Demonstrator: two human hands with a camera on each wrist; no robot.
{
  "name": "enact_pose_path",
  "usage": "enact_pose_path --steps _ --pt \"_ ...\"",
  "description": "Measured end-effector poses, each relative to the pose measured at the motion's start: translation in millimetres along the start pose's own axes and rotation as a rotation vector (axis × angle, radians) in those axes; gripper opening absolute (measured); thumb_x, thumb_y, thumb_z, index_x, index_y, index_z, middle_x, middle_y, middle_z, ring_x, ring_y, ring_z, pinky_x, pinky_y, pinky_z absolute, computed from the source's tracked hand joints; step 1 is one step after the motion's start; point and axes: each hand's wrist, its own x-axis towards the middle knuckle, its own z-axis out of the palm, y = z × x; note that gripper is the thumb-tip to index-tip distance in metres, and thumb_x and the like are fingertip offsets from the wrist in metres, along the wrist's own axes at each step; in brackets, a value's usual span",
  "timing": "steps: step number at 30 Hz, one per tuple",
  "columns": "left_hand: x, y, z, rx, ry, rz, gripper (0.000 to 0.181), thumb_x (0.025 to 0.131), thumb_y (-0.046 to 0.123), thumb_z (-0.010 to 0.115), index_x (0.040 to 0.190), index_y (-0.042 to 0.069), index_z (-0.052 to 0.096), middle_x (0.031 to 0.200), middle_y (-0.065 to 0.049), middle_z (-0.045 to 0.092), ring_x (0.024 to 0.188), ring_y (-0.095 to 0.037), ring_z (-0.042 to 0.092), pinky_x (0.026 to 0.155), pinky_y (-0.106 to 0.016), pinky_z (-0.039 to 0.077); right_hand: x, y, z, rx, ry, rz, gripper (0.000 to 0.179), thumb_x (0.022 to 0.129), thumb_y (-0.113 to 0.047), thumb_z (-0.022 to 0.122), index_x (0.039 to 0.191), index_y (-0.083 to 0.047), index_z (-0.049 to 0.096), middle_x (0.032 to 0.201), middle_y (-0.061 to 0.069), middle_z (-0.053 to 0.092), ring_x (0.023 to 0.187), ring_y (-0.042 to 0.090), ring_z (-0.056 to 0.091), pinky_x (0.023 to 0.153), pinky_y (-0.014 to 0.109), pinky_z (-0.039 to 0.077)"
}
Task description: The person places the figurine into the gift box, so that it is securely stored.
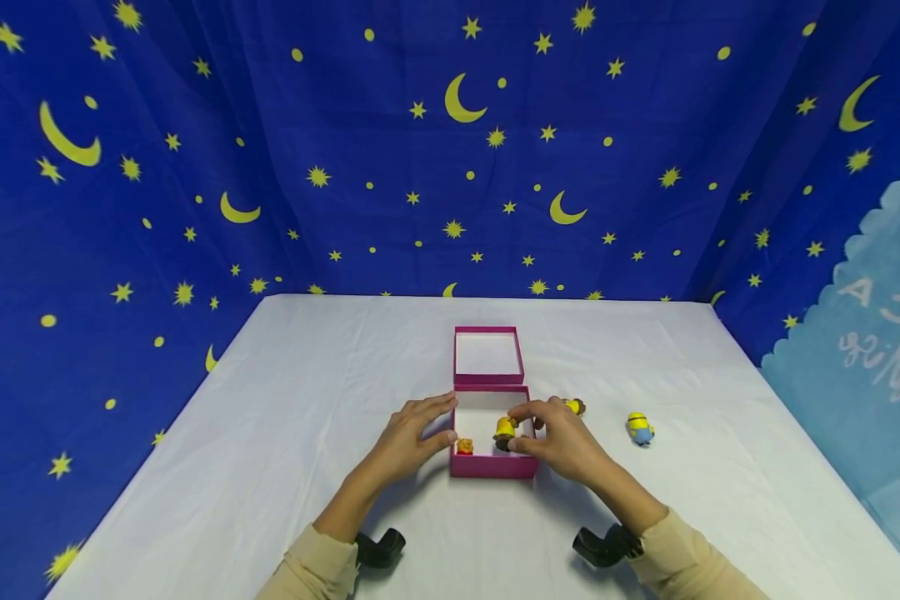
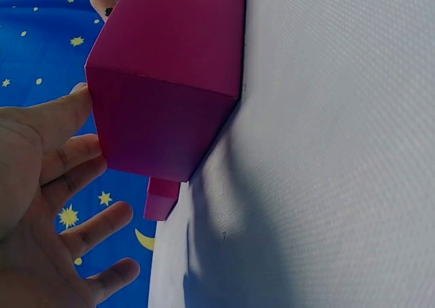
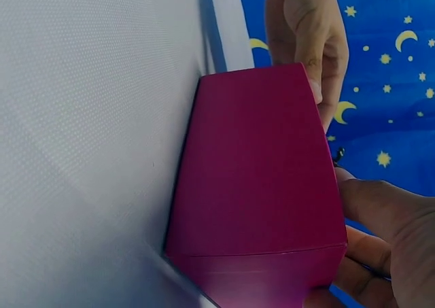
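Observation:
A magenta box with a white inside stands on the table, its top uncovered. My right hand pinches a small yellow toy figure with a dark base, inside or just above the box's right half; contact with the floor cannot be told. A small orange-and-red toy figure sits in the box's near left corner. My left hand touches the left wall with thumb and fingertips, its fingers fairly straight. From the left wrist view, those fingers spread beside the box. The box wall hides the held figure in the right wrist view.
Right behind the box lies its magenta lid, white side up. Another yellow-and-brown toy figure is partly hidden behind my right hand. Farther right lies a yellow-and-blue minion figure. A starry blue cloth hangs behind the white table.

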Motion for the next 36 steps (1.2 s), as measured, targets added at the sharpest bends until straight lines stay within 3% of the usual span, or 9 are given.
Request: enact_pose_path --steps 17,26,36 --pt "-0.5 -0.2 1.0 0.005 0.010 0.004 0.050 0.089 0.024 0.065 0.134 0.008 0.053 0.145 -0.001 0.048 0.130 -0.032 0.045 0.104 -0.057 0.030 6.3 3 3 -0.049 -0.041 -0.054 0.032 0.074 -0.027 0.080 0.104 -0.020 0.070 0.090 0.000 0.062 0.080 0.010 0.044 0.066 0.023 0.037" --pt "-0.3 -0.7 1.3 0.011 0.002 -0.014 0.051 0.089 0.025 0.065 0.135 0.010 0.052 0.145 0.003 0.048 0.131 -0.029 0.044 0.104 -0.055 0.031 12.2 5 -2 -0.084 -0.131 -0.092 0.030 0.077 -0.027 0.077 0.105 -0.020 0.070 0.092 -0.004 0.064 0.079 0.010 0.043 0.065 0.022 0.036" --pt "0.0 0.4 0.4 0.000 -0.007 -0.026 0.051 0.089 0.026 0.064 0.136 0.011 0.051 0.146 0.003 0.047 0.132 -0.030 0.043 0.105 -0.056 0.030 17.9 9 -5 -0.129 -0.175 -0.175 0.027 0.077 -0.030 0.077 0.102 -0.021 0.069 0.092 -0.012 0.068 0.079 0.008 0.044 0.067 0.023 0.034"
